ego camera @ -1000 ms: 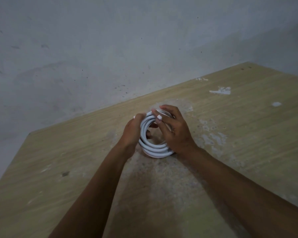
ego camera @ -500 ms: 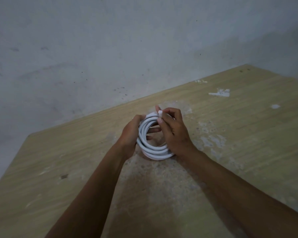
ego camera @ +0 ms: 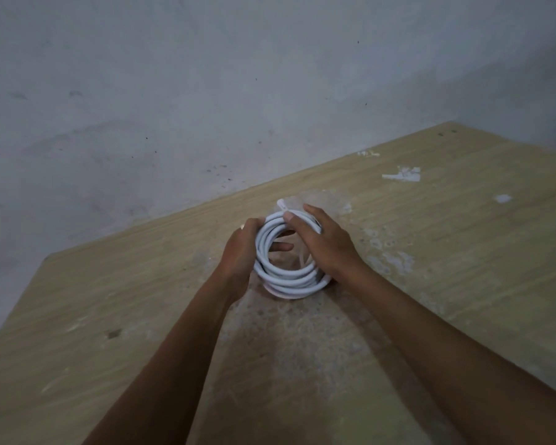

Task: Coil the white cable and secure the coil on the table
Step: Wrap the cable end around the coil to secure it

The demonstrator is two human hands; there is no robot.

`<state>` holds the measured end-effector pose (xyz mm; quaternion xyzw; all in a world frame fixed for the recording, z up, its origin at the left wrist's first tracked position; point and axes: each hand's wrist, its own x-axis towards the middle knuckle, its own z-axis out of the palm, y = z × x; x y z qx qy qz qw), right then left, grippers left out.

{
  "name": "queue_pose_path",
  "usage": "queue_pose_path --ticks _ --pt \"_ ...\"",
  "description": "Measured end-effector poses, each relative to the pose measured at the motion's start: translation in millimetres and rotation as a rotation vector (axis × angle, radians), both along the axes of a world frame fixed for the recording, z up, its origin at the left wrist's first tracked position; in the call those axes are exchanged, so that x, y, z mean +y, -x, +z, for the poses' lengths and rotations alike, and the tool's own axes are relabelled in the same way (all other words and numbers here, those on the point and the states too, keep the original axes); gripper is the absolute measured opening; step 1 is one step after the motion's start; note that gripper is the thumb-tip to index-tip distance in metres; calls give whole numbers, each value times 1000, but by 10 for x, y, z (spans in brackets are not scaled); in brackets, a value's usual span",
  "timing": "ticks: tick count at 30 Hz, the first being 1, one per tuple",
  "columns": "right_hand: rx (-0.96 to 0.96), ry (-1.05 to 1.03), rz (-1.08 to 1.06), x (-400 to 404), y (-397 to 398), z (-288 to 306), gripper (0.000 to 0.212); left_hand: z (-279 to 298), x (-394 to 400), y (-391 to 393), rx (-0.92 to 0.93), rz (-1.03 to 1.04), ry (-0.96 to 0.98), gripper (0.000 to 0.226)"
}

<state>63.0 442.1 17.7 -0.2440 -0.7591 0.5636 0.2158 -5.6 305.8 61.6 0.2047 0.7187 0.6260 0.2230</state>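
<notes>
Two bare forearms, no sleeves, hands (ego camera: 238, 252) ungloved, short fingernails

The cable (ego camera: 289, 277) looks like smooth white plastic with a slight sheen. The bench (ego camera: 463, 252) has a pale wood-grain surface, matt, worn and blotchy in the middle, with white chipped patches at the far right. The wall (ego camera: 206, 91) is matt grey plaster, scuffed.
</notes>
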Motion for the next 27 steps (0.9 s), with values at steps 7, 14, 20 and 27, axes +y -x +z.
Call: queue_pose_path --ticks 7,14,20,27 --pt "35 -9 218 198 -132 88 48 68 22 -58 73 15 98 42" --pt "-18 -106 257 218 -171 69 63 65 -13 -103 122 -10 81 43" --pt "-41 -75 296 201 -201 69 66 46 -47 -123 89 -36 96 39" --pt "144 153 263 118 -238 52 34 43 -45 -166 75 0 60 37"
